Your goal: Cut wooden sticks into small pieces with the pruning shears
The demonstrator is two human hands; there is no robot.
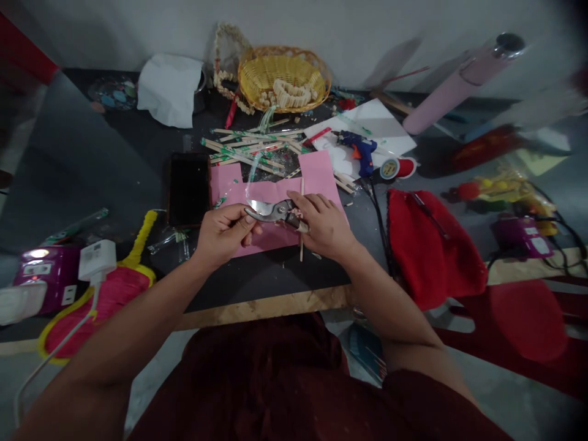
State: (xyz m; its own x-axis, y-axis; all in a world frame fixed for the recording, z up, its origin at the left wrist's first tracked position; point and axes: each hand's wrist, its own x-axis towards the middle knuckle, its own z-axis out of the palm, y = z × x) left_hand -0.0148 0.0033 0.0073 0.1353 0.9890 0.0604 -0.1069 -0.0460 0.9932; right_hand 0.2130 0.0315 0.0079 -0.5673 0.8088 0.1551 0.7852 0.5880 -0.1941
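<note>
Over a pink sheet of paper, my right hand is closed round the handles of a pair of pruning shears. The metal blades point left and show a gap between them. My left hand is closed in a pinch at the blade tips; what lies between its fingers is hidden. A thin wooden stick runs under my right hand. Just beyond the paper lies a loose heap of chopsticks, some in green-printed wrappers. A clear plastic strip rises behind the blades.
A phone lies left of the paper. Farther back are a yellow basket with wooden pieces, a blue glue gun, a red thread spool and a pink bottle. Red cloth and cables sit right; a purple power block stands left.
</note>
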